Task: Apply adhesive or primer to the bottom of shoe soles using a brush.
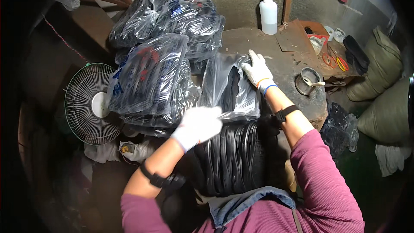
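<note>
A clear plastic bag (248,97) lies in front of me with black rubbery pieces (230,87) partly inside it. My left hand (199,125), in a white glove and smeared by motion, is closed at the bag's near left edge. My right hand (258,71), also gloved, rests on the bag's far right side with its fingers stretched out. Closer to my body stands a row of black, curved, glossy-edged pieces (230,159), which look like shoe soles stacked on edge.
Filled plastic bags of black pieces (148,77) are piled at the left, beside a fan (100,105). On the table stand a white bottle (268,16) and a tin (307,81) with a brush-like handle; orange-handled scissors (335,61) lie farther right. Sacks (379,67) lean beyond.
</note>
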Motion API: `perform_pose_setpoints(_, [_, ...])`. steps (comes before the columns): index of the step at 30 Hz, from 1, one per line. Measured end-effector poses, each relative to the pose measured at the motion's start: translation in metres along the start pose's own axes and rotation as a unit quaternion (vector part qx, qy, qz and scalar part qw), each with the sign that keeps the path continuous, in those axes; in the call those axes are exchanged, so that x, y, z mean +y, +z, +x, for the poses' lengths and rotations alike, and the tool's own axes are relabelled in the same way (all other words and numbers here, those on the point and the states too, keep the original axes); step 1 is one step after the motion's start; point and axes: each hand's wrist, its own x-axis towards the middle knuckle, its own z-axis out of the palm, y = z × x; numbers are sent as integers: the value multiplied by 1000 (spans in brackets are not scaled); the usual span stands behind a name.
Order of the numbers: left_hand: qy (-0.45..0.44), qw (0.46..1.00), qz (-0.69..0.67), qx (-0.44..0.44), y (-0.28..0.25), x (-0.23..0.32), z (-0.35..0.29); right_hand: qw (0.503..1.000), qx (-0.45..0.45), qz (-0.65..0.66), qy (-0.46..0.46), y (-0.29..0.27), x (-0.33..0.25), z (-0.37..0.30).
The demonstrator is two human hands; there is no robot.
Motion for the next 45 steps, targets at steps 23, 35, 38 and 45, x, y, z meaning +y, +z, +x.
perform_pose_setpoints(23, [-48, 997, -51, 12, -39, -48, 223, 919, -207, -275, -192, 10, -70, 71])
perform_pose_setpoints(35, [-253, 955, -24, 151, 7, -3, 238, 968, -71, -240, -14, -25, -11, 58])
perform_pose_setpoints(38, [-134, 976, -127, 112, 29, -86, 268, 961, -123, -225, -102, -11, 25, 60])
perform_pose_setpoints(45, [-4, 787, -613, 79, 36, -159, 243, 695, 32, 673, 250, 4, 15, 8])
